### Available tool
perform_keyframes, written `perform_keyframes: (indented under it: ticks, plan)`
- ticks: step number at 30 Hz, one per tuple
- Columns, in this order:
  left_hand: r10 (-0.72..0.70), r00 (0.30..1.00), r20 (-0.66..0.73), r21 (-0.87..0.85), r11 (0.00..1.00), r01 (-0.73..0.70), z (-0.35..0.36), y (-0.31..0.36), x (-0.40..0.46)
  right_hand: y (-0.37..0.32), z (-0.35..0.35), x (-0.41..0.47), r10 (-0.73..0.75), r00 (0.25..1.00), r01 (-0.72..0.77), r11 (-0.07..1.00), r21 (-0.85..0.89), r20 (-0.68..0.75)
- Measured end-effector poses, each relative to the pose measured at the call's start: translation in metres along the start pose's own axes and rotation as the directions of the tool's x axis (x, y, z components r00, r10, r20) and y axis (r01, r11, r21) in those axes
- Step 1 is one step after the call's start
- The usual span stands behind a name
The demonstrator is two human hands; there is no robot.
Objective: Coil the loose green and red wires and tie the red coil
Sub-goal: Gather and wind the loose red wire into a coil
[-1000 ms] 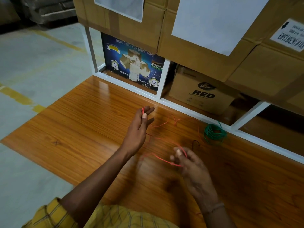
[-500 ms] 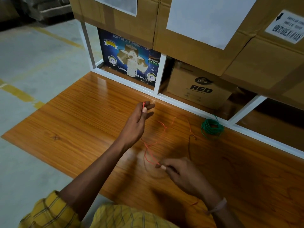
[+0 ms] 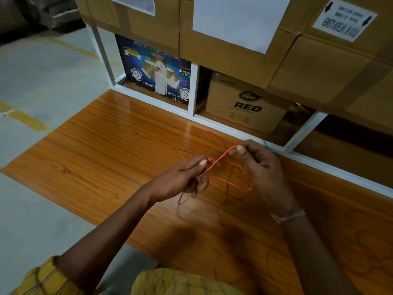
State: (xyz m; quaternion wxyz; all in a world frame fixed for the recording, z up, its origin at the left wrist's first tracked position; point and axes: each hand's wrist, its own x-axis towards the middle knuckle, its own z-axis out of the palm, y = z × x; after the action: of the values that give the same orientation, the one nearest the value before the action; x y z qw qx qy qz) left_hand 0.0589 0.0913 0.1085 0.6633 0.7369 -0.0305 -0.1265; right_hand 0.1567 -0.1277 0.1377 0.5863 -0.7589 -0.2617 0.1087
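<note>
Dim, soft-focus — edges bowed, floor glare.

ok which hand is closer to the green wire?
Right. The right hand, pinching the red wire, sits just in front of the green wire and hides most of it. The left hand holds the red wire farther left, well apart.

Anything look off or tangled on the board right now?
Nothing damaged or spilled. The red wire is not yet a coil: both hands pinch one strand while loose loops sprawl on the wooden board. The green wire is mostly hidden.
</note>
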Motion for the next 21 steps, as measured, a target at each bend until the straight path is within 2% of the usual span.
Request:
perform_keyframes:
  ticks: [5,8,12,17,21]
  plan:
    - [0.038,0.992,0.121,-0.308,0.951,0.001,0.022,0.016,0.002,0.023,0.005,0.011,0.112,0.989,-0.112,0.994,0.006,-0.098]
    - [0.075,0.989,0.125,-0.481,0.876,-0.006,0.030,0.021,0.006,0.032,0.016,-0.002,0.185,0.983,-0.185,0.982,0.048,0.001]
    - [0.121,0.989,0.081,-0.689,0.724,-0.032,0.038,0.027,0.010,0.029,0.032,-0.032,0.283,0.953,-0.301,0.921,0.249,0.107]
    - [0.124,0.991,-0.044,-0.661,0.740,-0.122,0.041,0.026,0.020,0.034,0.037,-0.057,0.279,0.923,-0.308,0.949,0.071,0.265]
    - [0.060,0.961,-0.270,-0.485,0.854,-0.189,0.054,0.012,0.026,0.022,0.023,-0.066,0.231,0.897,-0.181,0.970,-0.162,0.378]
